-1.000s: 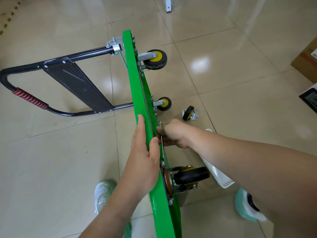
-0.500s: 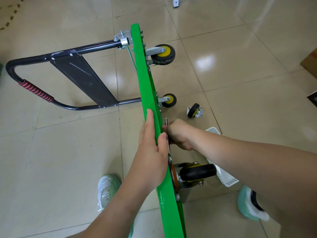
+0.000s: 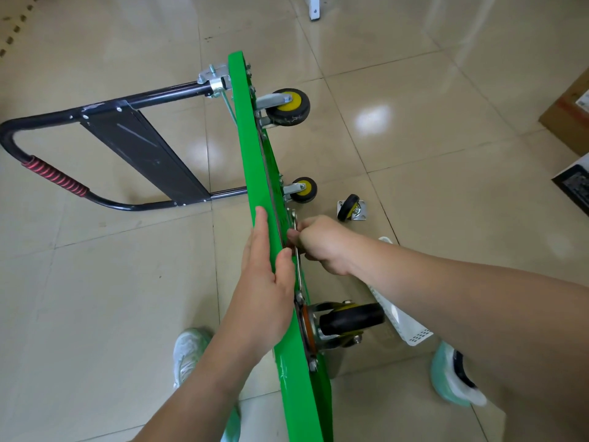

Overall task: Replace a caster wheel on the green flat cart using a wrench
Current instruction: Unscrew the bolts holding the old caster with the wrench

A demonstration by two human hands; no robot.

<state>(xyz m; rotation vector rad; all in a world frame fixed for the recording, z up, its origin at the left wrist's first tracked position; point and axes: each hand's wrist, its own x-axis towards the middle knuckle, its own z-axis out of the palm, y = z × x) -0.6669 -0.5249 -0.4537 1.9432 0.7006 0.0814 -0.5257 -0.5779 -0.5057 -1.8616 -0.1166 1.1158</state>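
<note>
Right hand is still gripping the wrench, barely shifting beside left hand, which is clasping the green flat cart; bolt-turning is seemingly continuing.

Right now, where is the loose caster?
Head view: the loose caster lies on the floor right of the cart, just past the right hand.

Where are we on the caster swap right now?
Done: green cart tipped on edge; a loose caster lies on the floor. In hand: left hand holds its edge, right hand grips the wrench at the underside. Left: that loose caster isn't mounted; I can't tell whether it's old or new.
</note>
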